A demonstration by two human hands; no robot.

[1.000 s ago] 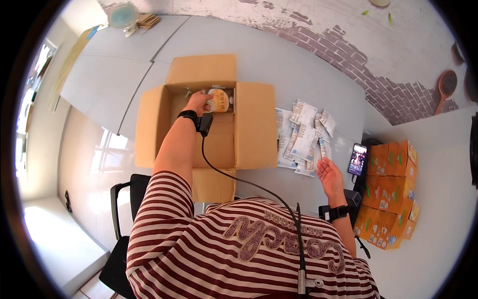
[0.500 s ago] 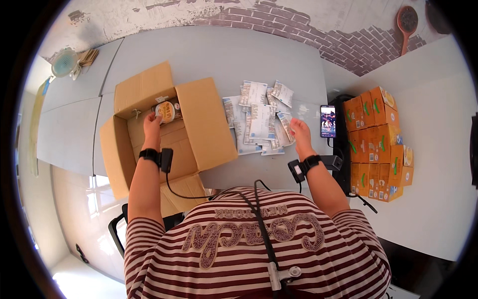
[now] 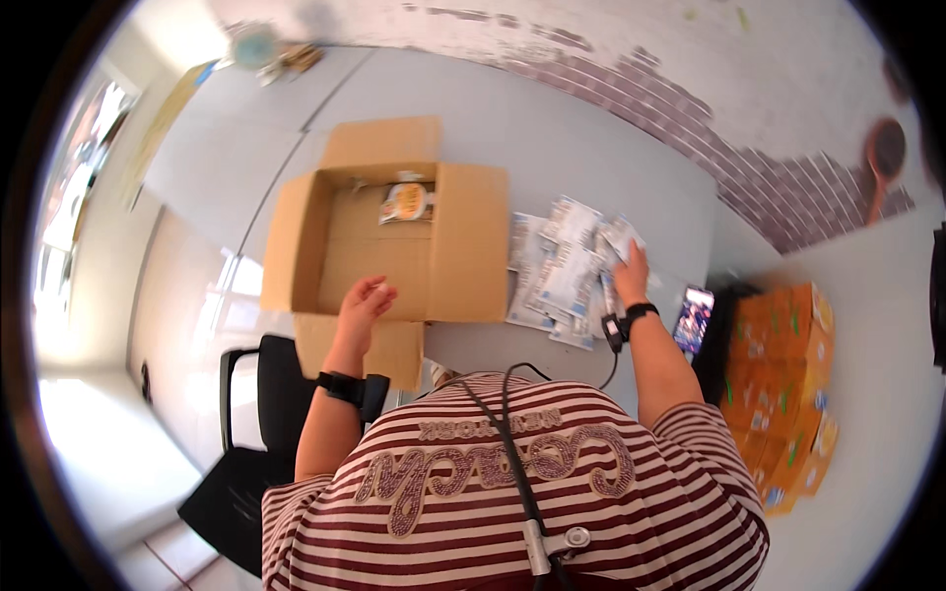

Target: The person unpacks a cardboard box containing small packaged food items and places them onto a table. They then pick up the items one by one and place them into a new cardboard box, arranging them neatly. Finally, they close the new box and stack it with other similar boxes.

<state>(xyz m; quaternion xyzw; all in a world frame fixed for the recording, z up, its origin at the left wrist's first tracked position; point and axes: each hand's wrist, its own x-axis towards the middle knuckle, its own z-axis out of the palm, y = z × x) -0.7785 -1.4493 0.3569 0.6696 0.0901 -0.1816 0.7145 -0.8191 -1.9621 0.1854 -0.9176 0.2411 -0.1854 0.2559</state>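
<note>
An open cardboard box (image 3: pixel 471 246) stands on the grey table, with a packet with an orange and white label (image 3: pixel 405 202) lying inside at its back right corner. My left hand (image 3: pixel 365 303) hovers over the box's near edge, fingers loosely bent and apart, with nothing in it. To the right of the box lies a loose pile of white sachets (image 3: pixel 567 276). At the pile's upper right, my right hand (image 3: pixel 632 273) has its fingers closed at the edge of a white sachet (image 3: pixel 621 234); the fingertips are slightly blurred.
A lit phone (image 3: pixel 694 320) lies right of the sachets. Beyond it, several orange cartons (image 3: pixel 774 364) are stacked beside a black object. A black chair (image 3: pixel 271 394) stands at the lower left. A cable (image 3: pixel 611 372) hangs from my right wrist's device.
My left hand has let go of the labelled packet in the box and drawn back toward me. The right hand has moved onto a sachet. The whole view has turned.
</note>
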